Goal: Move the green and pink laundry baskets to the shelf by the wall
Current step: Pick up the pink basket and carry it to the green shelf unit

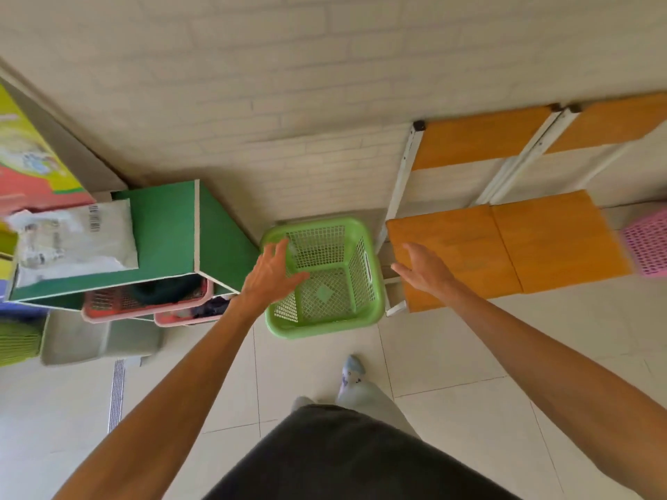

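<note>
Head view: green basket [325, 277] upright on tiled floor [451, 355], against brick wall [288, 102], between green cabinet [158, 243] and white-framed shelf [505, 243] with orange boards; basket looks bare inside. Left hand [270, 272] over basket's left rim, fingers spread, gripping nothing, contact with rim not clear; right hand [422, 268] spread and free, just right of basket, in front of lower shelf board. Pink basket [646, 247] on floor at far right edge, beyond shelf, partly cut off; white bag [75, 240] lying on cabinet top.
</note>
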`<state>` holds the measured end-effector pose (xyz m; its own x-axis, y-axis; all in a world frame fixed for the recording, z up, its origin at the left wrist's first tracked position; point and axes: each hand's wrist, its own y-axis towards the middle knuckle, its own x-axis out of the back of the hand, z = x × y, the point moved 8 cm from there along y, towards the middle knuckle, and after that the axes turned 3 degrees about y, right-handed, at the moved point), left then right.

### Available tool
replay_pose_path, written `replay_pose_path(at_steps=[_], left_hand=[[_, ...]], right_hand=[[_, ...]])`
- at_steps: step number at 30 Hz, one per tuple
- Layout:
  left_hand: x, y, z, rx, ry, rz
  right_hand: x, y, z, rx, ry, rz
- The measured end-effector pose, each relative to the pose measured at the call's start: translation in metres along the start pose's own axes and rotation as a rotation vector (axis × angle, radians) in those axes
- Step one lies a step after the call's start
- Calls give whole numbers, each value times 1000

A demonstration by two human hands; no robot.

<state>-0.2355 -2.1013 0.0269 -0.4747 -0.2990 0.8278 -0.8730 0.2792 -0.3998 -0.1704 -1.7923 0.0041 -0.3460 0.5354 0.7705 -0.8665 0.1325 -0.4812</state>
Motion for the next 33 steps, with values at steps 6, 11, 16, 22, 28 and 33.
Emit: replay_pose_path(at_steps=[6, 11, 16, 22, 28, 33], left_hand=[[4, -30, -100, -242, 41, 60], [-5, -49, -196, -464, 80, 73], [-43, -78, -301, -659, 130, 139], [-81, -118, -408, -824, 193, 201], [-118, -113, -519, -863, 206, 206], [-179, -115, -632, -884, 235, 209]], right_hand=[[26, -81, -24, -108, 107, -118], [57, -175, -89, -258, 206, -257], [87, -301, -194, -471, 238, -420], [110, -399, -290, -641, 292, -544], [142, -446, -388, -717, 341, -610], [190, -492, -494, -744, 315, -618]])
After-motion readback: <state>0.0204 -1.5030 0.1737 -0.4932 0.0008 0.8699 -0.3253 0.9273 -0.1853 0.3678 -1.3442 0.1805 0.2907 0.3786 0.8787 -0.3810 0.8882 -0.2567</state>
